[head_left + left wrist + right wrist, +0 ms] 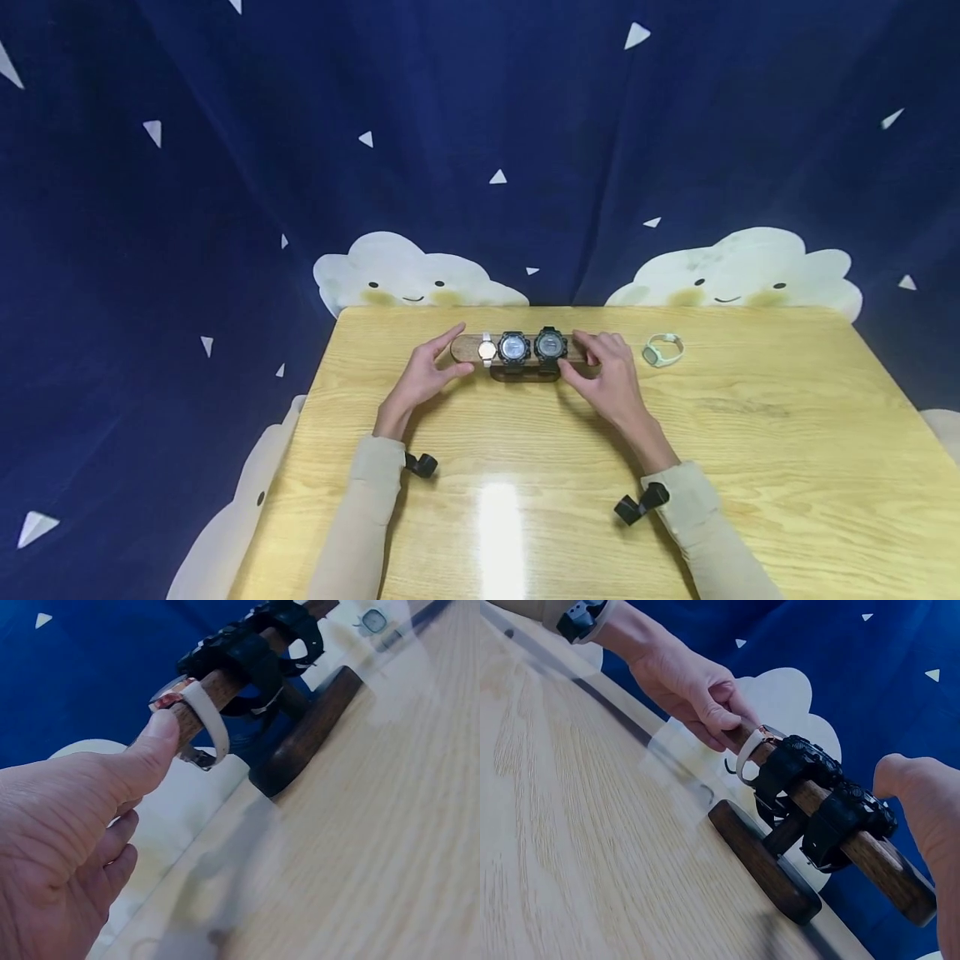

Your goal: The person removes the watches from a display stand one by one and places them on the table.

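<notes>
A dark wooden watch stand (889, 877) with a horizontal bar on a base carries three watches. Toward the bar's left end hangs a white-strapped watch (487, 350) with a rose-gold case. Beside it sits a chunky black watch (513, 348), and to its right another black watch (551, 343). My left hand (422, 377) pinches the bar's left end, thumb in front and fingers behind. My right hand (609, 382) is at the rightmost watch, its thumb close by the dial in the right wrist view and its fingers bent loosely; most of them are hidden there.
A pale mint watch (663, 351) lies on the wooden table (750, 467), right of the stand. Behind the table's far edge hangs a dark blue curtain (450, 100) printed with clouds and triangles. Small black cameras (424, 465) are strapped to both wrists.
</notes>
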A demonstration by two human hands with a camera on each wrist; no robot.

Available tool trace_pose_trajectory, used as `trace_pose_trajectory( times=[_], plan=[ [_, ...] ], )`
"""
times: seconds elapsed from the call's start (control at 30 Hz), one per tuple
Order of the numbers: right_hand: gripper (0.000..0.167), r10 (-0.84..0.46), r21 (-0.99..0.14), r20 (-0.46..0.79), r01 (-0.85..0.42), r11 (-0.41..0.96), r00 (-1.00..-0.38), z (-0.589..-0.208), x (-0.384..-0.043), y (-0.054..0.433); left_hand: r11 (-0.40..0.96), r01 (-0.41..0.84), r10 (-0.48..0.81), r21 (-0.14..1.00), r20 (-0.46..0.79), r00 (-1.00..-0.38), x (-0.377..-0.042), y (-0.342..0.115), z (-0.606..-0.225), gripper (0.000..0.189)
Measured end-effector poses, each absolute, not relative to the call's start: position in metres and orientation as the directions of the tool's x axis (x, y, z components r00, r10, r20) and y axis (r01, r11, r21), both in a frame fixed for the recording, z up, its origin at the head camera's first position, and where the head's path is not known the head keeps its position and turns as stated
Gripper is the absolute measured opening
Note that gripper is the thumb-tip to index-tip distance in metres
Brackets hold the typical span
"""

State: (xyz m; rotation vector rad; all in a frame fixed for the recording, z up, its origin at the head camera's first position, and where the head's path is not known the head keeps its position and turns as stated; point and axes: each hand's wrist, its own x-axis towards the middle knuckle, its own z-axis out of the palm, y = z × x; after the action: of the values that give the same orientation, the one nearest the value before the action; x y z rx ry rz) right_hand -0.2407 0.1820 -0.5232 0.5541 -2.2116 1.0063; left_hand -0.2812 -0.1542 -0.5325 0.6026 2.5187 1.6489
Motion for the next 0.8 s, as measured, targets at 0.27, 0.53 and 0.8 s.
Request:
trace_pose_trajectory(
  times=[0.27, 0.53, 0.8],
  plan=[
    [0.047, -0.112, -0.508, 0.691, -0.591, 0.627, -0.714, -0.522, -0.243, 0.181, 0.351, 0.311, 0.328, 0.883, 0.195, -0.924, -0.277, -0.146, -0.532, 0.077],
    [0.052, -0.115, -0.512, 0.663, -0.56, 0.652, -0.74, -0.522, -0.241, 0.175, 0.347, 0.277, 0.295, 0.896, 0.176, -0.939, -0.272, -0.147, -0.533, 0.076],
    [0.061, -0.087, -0.525, 0.637, -0.513, 0.679, -0.766, -0.524, -0.24, 0.171, 0.348, 0.301, 0.295, 0.888, 0.201, -0.934, -0.27, -0.147, -0.537, 0.075]
  ],
)
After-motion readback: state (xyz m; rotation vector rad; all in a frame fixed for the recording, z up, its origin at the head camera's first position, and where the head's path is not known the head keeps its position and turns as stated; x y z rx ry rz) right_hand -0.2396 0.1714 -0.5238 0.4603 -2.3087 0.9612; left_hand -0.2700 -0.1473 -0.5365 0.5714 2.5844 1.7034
